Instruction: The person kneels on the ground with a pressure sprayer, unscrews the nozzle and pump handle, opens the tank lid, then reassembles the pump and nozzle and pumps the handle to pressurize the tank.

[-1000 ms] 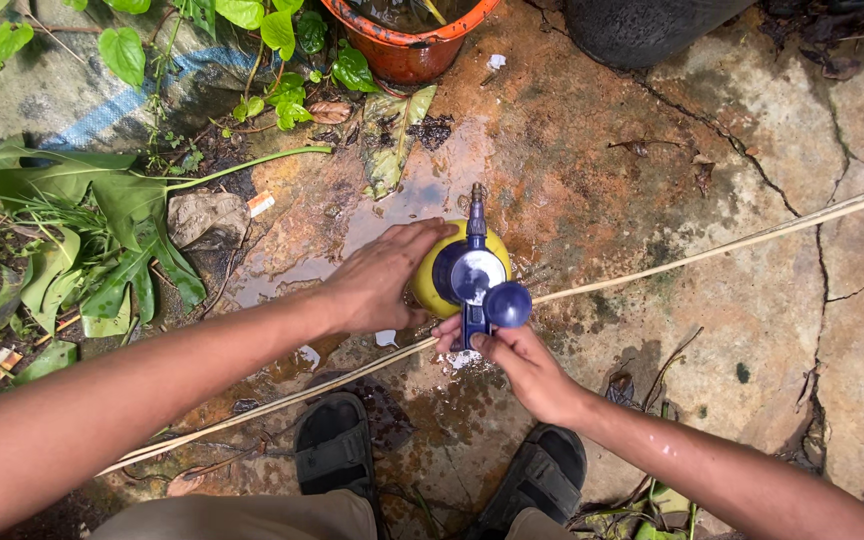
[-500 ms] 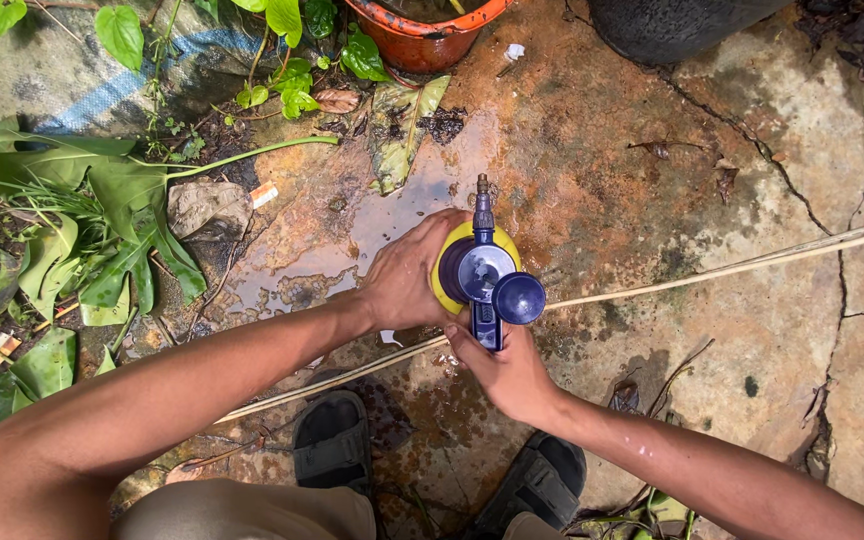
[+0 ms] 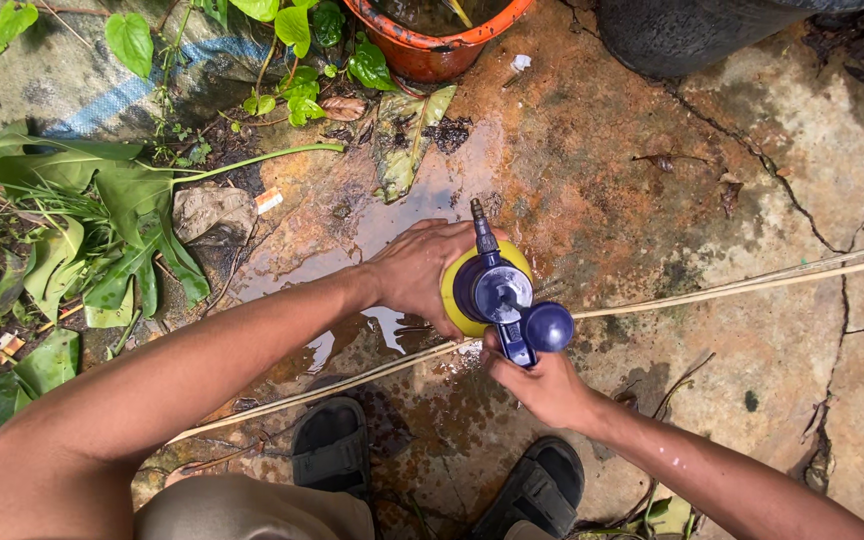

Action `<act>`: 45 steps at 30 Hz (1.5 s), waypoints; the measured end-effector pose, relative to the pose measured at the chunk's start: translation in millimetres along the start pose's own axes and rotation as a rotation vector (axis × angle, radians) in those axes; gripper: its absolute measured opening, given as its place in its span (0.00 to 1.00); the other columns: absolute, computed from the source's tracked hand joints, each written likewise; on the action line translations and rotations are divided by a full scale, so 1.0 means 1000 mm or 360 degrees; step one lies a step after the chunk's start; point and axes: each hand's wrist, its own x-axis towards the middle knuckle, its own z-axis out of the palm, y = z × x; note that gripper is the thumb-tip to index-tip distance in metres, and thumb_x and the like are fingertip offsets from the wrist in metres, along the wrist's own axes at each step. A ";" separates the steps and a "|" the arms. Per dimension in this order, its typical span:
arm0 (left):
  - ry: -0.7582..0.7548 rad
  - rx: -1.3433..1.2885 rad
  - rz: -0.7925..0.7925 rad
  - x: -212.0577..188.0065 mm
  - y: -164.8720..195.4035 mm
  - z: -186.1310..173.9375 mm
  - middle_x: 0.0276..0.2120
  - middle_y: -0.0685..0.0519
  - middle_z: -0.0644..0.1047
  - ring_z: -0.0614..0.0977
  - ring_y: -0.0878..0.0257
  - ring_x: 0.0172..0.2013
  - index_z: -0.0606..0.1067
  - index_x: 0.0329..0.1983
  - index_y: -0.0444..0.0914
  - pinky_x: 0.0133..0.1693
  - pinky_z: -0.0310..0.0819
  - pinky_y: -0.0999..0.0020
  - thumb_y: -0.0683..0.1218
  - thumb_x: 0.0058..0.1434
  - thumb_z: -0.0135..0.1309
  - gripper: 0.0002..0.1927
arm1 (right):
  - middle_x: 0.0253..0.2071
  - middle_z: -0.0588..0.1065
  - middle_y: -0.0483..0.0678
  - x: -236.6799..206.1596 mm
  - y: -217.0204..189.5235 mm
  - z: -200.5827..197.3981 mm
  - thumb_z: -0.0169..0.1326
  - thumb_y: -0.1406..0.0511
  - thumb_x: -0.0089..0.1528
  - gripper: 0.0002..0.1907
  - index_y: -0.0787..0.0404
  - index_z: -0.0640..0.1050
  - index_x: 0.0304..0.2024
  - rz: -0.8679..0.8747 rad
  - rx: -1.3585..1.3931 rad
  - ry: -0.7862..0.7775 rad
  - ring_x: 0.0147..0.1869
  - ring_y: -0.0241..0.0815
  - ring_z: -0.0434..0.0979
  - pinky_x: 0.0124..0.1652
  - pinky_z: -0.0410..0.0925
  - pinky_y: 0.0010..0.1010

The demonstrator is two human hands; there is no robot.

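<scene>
Sprayer bottle (image 3: 497, 290), yellow body w/ blue pump head, stands upright on wet cracked concrete (image 3: 652, 180), long axis running straight up toward the camera. Brass nozzle (image 3: 479, 218) points to frame top, at the orange pot (image 3: 432, 50); round blue knob (image 3: 549, 327) sits at lower right. Left hand (image 3: 417, 272) wraps tight round the yellow body. Right hand (image 3: 542, 385) is under the handle, fingers curled on it. Thin cane (image 3: 732, 288) lies across, just behind the bottle. Sandals (image 3: 332, 445) below.
</scene>
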 end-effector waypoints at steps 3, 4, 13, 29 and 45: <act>-0.0025 -0.0141 -0.0005 0.002 -0.003 -0.003 0.57 0.53 0.74 0.78 0.53 0.58 0.60 0.71 0.48 0.61 0.70 0.55 0.58 0.27 0.75 0.63 | 0.32 0.72 0.38 0.000 0.001 -0.001 0.54 0.69 0.62 0.04 0.61 0.73 0.40 -0.0195 -0.0030 -0.0089 0.37 0.28 0.71 0.36 0.69 0.25; 0.0000 -0.0149 0.0028 0.002 -0.003 -0.003 0.57 0.52 0.74 0.78 0.52 0.58 0.60 0.71 0.47 0.61 0.70 0.55 0.57 0.28 0.76 0.64 | 0.32 0.71 0.38 0.000 0.001 -0.001 0.54 0.69 0.62 0.04 0.61 0.73 0.39 -0.0205 -0.0057 -0.0096 0.36 0.28 0.71 0.35 0.69 0.25; 0.0030 -0.0185 0.0129 0.001 -0.004 -0.001 0.59 0.49 0.72 0.75 0.49 0.60 0.58 0.71 0.44 0.62 0.68 0.54 0.55 0.28 0.78 0.65 | 0.28 0.67 0.39 0.005 -0.003 0.000 0.55 0.67 0.68 0.06 0.61 0.72 0.36 -0.0177 0.0051 -0.0154 0.33 0.31 0.66 0.32 0.65 0.28; -0.0005 -0.0192 0.0094 0.001 -0.001 -0.005 0.59 0.49 0.73 0.76 0.50 0.60 0.57 0.72 0.44 0.61 0.68 0.56 0.54 0.27 0.78 0.67 | 0.48 0.76 0.53 -0.019 -0.025 -0.008 0.34 0.68 0.74 0.13 0.65 0.71 0.51 -0.0351 0.0219 -0.0273 0.63 0.49 0.78 0.65 0.69 0.43; 0.0479 -0.0106 -0.0590 -0.013 0.025 0.044 0.67 0.39 0.61 0.65 0.46 0.68 0.49 0.72 0.32 0.68 0.56 0.54 0.67 0.29 0.75 0.74 | 0.28 0.83 0.49 -0.009 -0.099 -0.028 0.62 0.59 0.57 0.17 0.57 0.81 0.47 0.0194 -0.0965 -0.0065 0.22 0.37 0.80 0.28 0.75 0.32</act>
